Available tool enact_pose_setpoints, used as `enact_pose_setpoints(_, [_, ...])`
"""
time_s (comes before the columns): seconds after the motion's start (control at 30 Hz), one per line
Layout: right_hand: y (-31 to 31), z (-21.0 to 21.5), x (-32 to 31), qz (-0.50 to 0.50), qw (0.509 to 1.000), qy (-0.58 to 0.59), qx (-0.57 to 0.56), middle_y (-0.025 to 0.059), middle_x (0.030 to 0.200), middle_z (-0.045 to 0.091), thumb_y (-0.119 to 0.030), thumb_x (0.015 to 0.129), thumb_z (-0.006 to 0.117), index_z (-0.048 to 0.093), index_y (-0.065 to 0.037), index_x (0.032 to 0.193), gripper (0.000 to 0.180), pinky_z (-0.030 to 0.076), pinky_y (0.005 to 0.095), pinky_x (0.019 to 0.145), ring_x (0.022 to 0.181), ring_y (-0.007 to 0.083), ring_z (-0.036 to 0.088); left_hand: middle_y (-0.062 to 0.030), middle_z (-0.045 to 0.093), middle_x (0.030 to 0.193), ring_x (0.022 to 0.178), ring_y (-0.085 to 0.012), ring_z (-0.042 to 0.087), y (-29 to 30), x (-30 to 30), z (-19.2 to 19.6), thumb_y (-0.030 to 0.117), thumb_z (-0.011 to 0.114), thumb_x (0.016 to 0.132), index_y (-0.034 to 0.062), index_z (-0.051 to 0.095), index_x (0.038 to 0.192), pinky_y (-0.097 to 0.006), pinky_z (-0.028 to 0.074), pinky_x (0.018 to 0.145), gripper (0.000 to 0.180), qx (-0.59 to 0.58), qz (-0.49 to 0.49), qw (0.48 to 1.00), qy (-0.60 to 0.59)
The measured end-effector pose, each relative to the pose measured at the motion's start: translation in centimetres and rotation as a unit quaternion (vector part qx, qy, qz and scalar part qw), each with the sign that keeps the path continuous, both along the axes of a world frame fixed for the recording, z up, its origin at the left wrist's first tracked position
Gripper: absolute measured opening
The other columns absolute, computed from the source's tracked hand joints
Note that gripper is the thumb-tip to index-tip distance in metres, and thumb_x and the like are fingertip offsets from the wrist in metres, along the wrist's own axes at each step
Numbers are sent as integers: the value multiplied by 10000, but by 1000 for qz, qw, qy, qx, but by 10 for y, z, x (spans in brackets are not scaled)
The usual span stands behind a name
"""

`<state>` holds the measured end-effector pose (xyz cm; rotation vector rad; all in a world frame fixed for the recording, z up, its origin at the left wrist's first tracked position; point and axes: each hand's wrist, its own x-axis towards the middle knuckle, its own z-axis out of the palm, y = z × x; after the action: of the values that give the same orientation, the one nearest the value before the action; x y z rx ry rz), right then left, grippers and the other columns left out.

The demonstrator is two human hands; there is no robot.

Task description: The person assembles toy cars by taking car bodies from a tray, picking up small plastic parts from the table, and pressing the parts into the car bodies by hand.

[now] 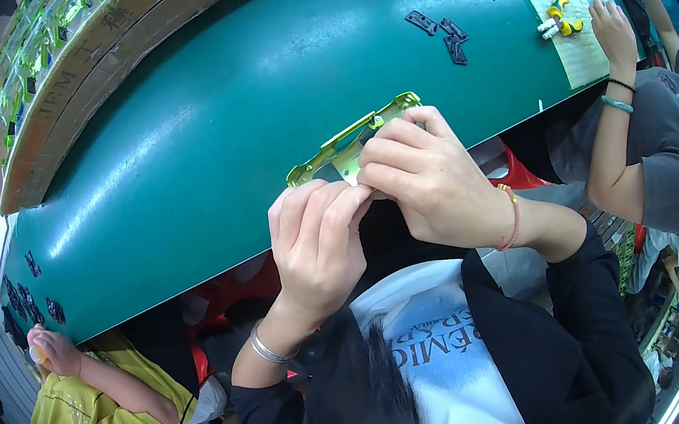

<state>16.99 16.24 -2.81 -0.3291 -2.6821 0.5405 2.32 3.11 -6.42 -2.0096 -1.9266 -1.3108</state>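
Note:
Both of my hands hold a bright green frame-like part [350, 131] with a clear or pale inner area, above the near edge of the green table. My left hand [317, 236] grips its near left side, fingers curled and fingertips pressed together. Closed on its right end is my right hand [425, 175], whose thumb and fingers meet the left hand's fingertips at the near edge. What lies between the fingertips is hidden. Small black flat parts [453, 34] lie on the table beyond my right hand.
A long cardboard tray [84, 95] with green parts runs along the far left. Yellow-handled pliers [561, 20] rest on paper sheets [581, 60] at right. A co-worker's arm [614, 116] is beside them; another co-worker's hand [53, 351] is at lower left, near black parts [24, 301].

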Motion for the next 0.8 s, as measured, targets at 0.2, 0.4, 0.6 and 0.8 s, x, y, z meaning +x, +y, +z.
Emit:
enact_pose_setpoints(0.2, [1, -12, -3, 18, 999, 40, 10, 71, 989, 676, 5, 703, 701, 701, -22, 944, 243, 494, 388, 747, 946, 267, 650, -60, 723, 994, 1004, -286, 685, -1, 4, 8, 11, 775, 852, 57, 686, 998, -453, 470, 967, 176, -31, 91, 993, 64])
enact_pose_setpoints(0.4, [8, -29, -8, 52, 991, 123, 2, 76, 925, 682, 16, 660, 716, 708, -18, 907, 249, 498, 372, 628, 856, 262, 664, -59, 729, 978, 959, -257, 709, 1, 7, -1, -9, 774, 803, 49, 666, 934, -410, 434, 902, 179, 7, 75, 996, 41])
enact_pose_setpoints(0.6, [15, -25, -6, 54, 993, 99, -17, 73, 962, 681, 6, 707, 750, 710, -31, 914, 214, 536, 375, 706, 877, 271, 644, -25, 717, 1010, 982, -195, 692, 0, -7, -3, 41, 759, 828, 63, 685, 952, -399, 402, 902, 146, -4, 67, 995, 69])
enact_pose_setpoints(0.8, [8, -29, 0, 39, 995, 94, 14, 71, 1017, 640, -38, 801, 725, 698, -28, 959, 161, 554, 386, 848, 988, 264, 609, -4, 709, 1067, 996, -195, 673, -2, 1, 5, 110, 789, 863, 99, 703, 1030, -405, 394, 936, 188, -45, 87, 991, 89])
